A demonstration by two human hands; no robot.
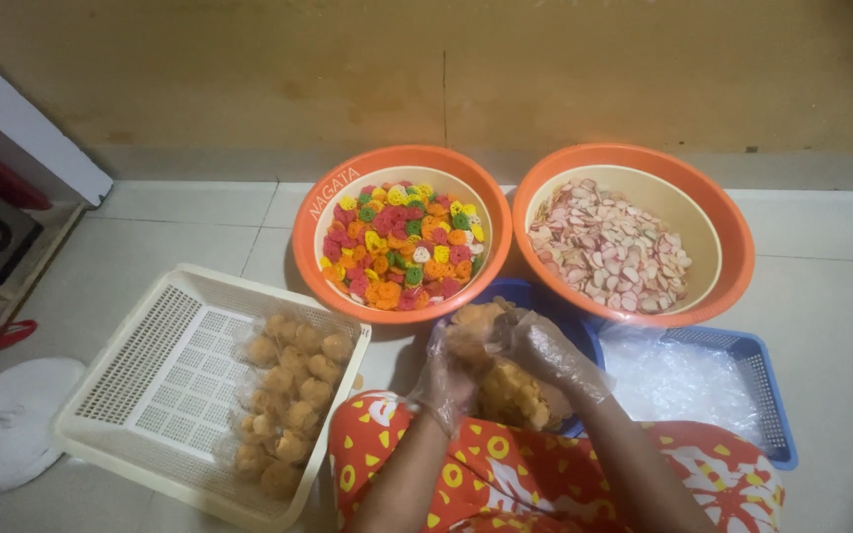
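Seen from above, a person sits on a pale tiled floor [821,296] with both hands in thin clear plastic gloves, knees covered by an orange cloth with yellow and white patterns [505,474]. The left hand [446,380] and the right hand [535,345] meet close together just above the lap, and between them they grip a small clear plastic bag of golden-yellow puffed snacks [476,326]; the fingers of both hands curl around it, the right hand at its upper side and the left hand below. Directly under the hands lies a loose heap of the same golden-yellow snacks [515,395], resting in a blue plastic basin [525,291] whose rim peeks out behind the hands. To the left of the hands, just beside the knee, sits a cream plastic lattice tray [160,365] holding a row of filled, closed snack bags [288,395] along its right side. Beyond the hands, near the wall, stand two round orange plastic bowls touching side by side: the left bowl [313,212] holds multicoloured flower-shaped crackers [402,247], the right bowl [733,227] holds pale pink-and-white cracker slices [609,247]. To the right of the hands, a blue plastic mesh basket [772,395] holds a pile of empty clear plastic bags [678,380].
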